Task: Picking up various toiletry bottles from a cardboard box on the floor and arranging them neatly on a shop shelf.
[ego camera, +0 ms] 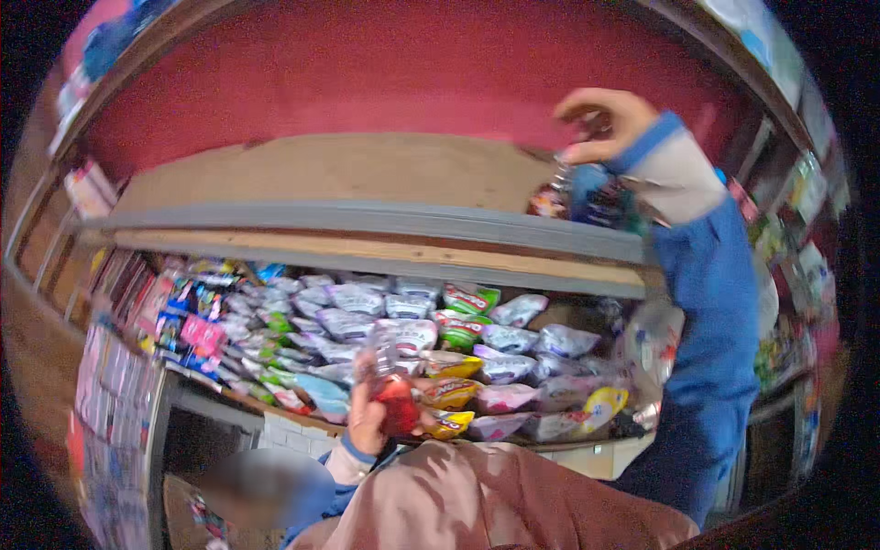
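Observation:
My left hand [369,411] is closed around a clear plastic bottle [393,399] with red contents or a red label, held upright before the lower shelf. My right hand [608,124] is raised at the upper right with its fingers curved over a bottle [551,196] with a dark red label, which stands on the upper wooden shelf. Blur hides whether the fingers touch that bottle's neck. Directly beside it, below my wrist, are dark blue bottles or containers [597,196].
The upper shelf [330,168] has a grey metal front edge [357,218] and a red back wall. Beneath it, rows of glossy pouches [412,335] fill the lower shelf. Stacked packs [113,385] stand at the left, and more goods [784,323] at the right.

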### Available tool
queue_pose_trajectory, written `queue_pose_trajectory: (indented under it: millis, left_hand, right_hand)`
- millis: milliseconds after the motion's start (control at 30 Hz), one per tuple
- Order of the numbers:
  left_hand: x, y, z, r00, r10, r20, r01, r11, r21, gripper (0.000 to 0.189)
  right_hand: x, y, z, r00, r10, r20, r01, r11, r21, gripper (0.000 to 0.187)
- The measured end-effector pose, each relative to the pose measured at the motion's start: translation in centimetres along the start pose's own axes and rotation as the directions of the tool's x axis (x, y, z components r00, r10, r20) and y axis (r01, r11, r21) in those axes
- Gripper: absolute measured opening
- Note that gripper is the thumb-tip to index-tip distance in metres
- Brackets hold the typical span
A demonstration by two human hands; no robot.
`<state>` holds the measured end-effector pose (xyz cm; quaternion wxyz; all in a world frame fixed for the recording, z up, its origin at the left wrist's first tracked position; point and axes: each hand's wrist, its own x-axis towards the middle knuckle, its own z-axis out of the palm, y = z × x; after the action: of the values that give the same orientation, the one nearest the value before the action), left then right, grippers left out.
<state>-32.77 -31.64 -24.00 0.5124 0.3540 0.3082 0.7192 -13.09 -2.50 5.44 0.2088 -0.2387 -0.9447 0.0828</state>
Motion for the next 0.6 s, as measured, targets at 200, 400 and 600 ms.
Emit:
queue_pose_trajectory:
  millis: [200, 400, 600]
  left_hand:
    - [0.7, 2.4, 2.4, 0.95, -0.08, 0.303, 0.093, 0.995, -0.028, 0.082]
    - [0.6, 3.1, 4.0, 0.9, 0.045, 0.433, -0.091, 0.992, 0.086, 0.068]
    - [-0.3, 3.6, 3.8, 0.923, -0.019, 0.385, -0.047, 0.986, 0.162, 0.053]
  right_hand:
    - [-3.0, -11.0, 2.0, 0.893, -0.428, -0.138, 0.421, 0.903, -0.08, 0.022]
    - [-6.6, -17.2, 10.8, 0.749, -0.656, 0.086, 0.662, 0.742, -0.106, 0.032]
    - [-7.7, -18.6, 12.0, 0.662, -0.721, 0.205, 0.739, 0.584, -0.334, 0.025]
